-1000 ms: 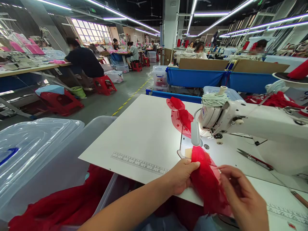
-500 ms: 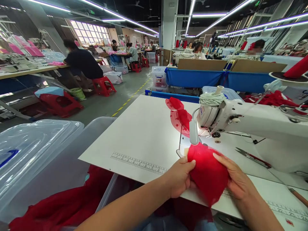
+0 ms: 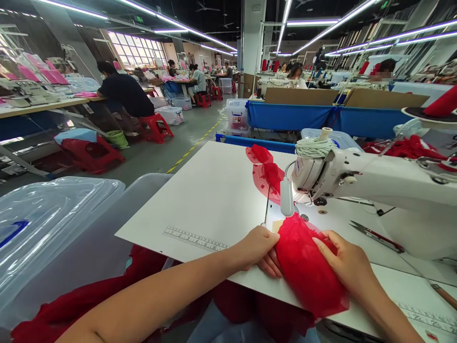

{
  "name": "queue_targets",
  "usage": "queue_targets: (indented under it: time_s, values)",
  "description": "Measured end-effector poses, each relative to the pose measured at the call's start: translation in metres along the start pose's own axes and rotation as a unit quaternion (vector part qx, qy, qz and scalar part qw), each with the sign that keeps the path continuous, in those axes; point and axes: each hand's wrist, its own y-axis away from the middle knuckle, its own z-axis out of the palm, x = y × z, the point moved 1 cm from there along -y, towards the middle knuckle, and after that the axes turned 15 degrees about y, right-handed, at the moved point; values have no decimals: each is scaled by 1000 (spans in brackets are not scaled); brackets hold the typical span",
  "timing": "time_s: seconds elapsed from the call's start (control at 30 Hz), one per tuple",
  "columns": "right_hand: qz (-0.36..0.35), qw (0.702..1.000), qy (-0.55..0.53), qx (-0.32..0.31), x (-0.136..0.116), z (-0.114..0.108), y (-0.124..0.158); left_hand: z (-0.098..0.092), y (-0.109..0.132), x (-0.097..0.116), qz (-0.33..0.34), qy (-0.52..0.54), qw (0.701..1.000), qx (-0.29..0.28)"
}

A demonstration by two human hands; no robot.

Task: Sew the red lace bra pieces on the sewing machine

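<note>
A red sheer fabric piece [image 3: 303,267] lies at the front of the sewing machine [image 3: 357,176], its top end by the needle area. My left hand [image 3: 262,250] pinches the fabric's left edge between thumb and fingers. On the other side, my right hand [image 3: 344,259] grips the right edge, thumb on top and some fingers hidden beneath. Behind the machine's lamp [image 3: 286,197], more red pieces [image 3: 269,176] with sheer borders rest on the white table [image 3: 207,200].
Thread snips [image 3: 376,236] lie right of the needle area, and a wooden-handled tool [image 3: 444,295] is at the right edge. To my left stand a clear bin [image 3: 143,195] and its lid [image 3: 60,219], with dark red cloth [image 3: 89,300] below. A person [image 3: 124,90] sits far left.
The red fabric has been spread out and lowered toward the table, its bottom end swinging right. My left hand has shifted slightly left, and my right hand has turned over the right edge.
</note>
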Motion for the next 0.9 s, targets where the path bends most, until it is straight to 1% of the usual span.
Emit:
queue_targets:
  time_s: [0.1,0.17,0.27,0.33,0.4,0.43,0.5,0.57,0.63,0.7,0.77,0.83,0.9]
  values:
    - [-11,996,85,12,6,-1,-1,-6,2,-1,36,-48,998,7]
    - [4,994,103,23,9,-4,-1,-8,5,-2,67,-89,994,23]
    - [23,995,66,68,7,-11,-1,-8,7,-2,102,-165,980,43]
    - [17,994,19,104,2,-13,3,-6,7,1,131,-218,965,60]
    - [-19,991,-8,135,-5,-11,8,-2,7,7,167,-255,949,85]
    - [-46,988,0,150,-8,-9,11,1,6,10,186,-265,941,98]
    - [-105,975,52,186,-13,-3,18,7,5,18,222,-266,932,110]
    - [-161,956,113,219,-17,4,24,13,0,24,248,-252,931,96]
    - [-199,939,150,237,-20,10,28,18,-8,26,249,-223,940,68]
    - [-212,936,157,231,-23,14,32,22,-18,22,226,-181,956,49]
    - [-212,948,128,199,-24,15,33,22,-28,15,204,-135,969,44]
    - [-195,969,69,137,-23,14,31,21,-33,9,191,-94,976,44]
    - [-135,988,9,68,-19,10,25,20,-35,7,180,-60,981,35]
